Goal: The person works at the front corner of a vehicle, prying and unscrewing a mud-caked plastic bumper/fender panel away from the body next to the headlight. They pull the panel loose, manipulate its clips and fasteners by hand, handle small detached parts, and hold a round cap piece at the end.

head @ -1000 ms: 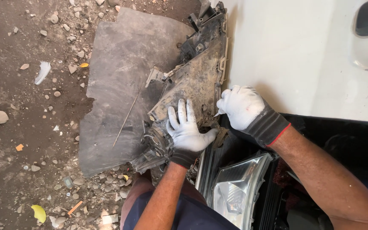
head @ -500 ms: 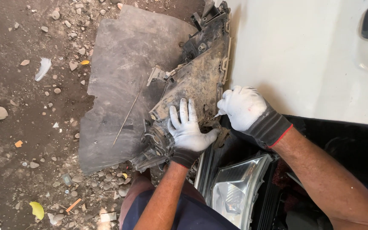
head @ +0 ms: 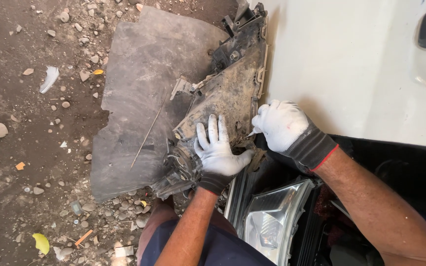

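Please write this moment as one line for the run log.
left hand: flat on dirty headlight housing | right hand: closed at housing edge | white car panel beside

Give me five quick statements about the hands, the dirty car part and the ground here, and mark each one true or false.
1. Both hands wear white gloves. True: left hand, right hand.
2. The left hand lies flat, fingers spread, on the dirty car part. True.
3. The right hand grips the headlight. False: it is closed at the part's edge, above the headlight.
4. The part lies on a grey mat over stony dirt. True.
5. The car body beside the part is red. False: it is white.
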